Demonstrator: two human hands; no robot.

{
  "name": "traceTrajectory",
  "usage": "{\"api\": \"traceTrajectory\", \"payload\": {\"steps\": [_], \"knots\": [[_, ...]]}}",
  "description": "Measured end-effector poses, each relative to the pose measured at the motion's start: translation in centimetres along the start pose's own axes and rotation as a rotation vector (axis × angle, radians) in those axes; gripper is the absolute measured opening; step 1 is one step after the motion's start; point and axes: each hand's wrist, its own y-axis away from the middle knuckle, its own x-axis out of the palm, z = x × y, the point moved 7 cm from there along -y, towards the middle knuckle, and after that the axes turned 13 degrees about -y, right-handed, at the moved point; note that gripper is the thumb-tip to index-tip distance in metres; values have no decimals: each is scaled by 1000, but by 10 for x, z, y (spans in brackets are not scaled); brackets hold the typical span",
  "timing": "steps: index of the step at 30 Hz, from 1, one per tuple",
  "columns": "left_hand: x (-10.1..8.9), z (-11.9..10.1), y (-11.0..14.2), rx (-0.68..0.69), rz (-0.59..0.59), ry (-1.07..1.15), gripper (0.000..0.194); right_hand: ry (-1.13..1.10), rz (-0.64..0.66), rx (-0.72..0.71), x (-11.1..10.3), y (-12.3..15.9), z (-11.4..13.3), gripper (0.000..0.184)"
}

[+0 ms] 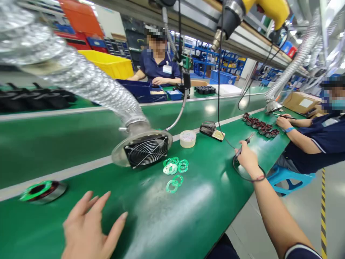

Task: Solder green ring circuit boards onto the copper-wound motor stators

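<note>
My right hand (248, 158) is wrapped round a soldering iron (243, 144), its metal tip pointing up and away and its black cord looping below my wrist. My left hand (90, 226) hovers over the green bench with fingers spread, holding nothing. Beyond it at the far left lies a motor stator (44, 191) with a green ring on top and dark red windings. Several green and whitish flat rings (172, 168) lie loosely grouped mid-bench. A soldering iron stand (211, 130) with a pale sponge is behind them, beside a roll of tape (188, 139).
A fan-fronted extraction hood (147, 151) on a silver duct (99, 84) hangs low over the bench. A yellow power drill (242, 16) hangs overhead. At right, a co-worker (320, 136) sits near several wound stators (260, 126); another person (159, 64) sits opposite.
</note>
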Motion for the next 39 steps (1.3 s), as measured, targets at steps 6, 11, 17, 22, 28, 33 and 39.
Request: {"api": "traceTrajectory", "payload": {"steps": [6,11,17,22,28,33,39], "knots": [[-14,-43,-1,106,187,91,45,-655,334,-319,24,94,113,34],[-6,-71,12,164,353,207,61,-618,160,-448,24,95,151,44],[12,-66,9,-118,345,188,64,-638,445,-656,67,115,177,37],[22,-63,0,-199,483,347,41,-448,678,-796,114,142,202,39],[2,-24,1,-294,586,568,57,-388,598,-688,144,135,216,49],[-10,-7,1,-145,790,409,49,-480,634,-734,145,136,213,45],[-14,-11,-2,-6,809,277,56,-624,506,-863,121,149,210,40]]}}
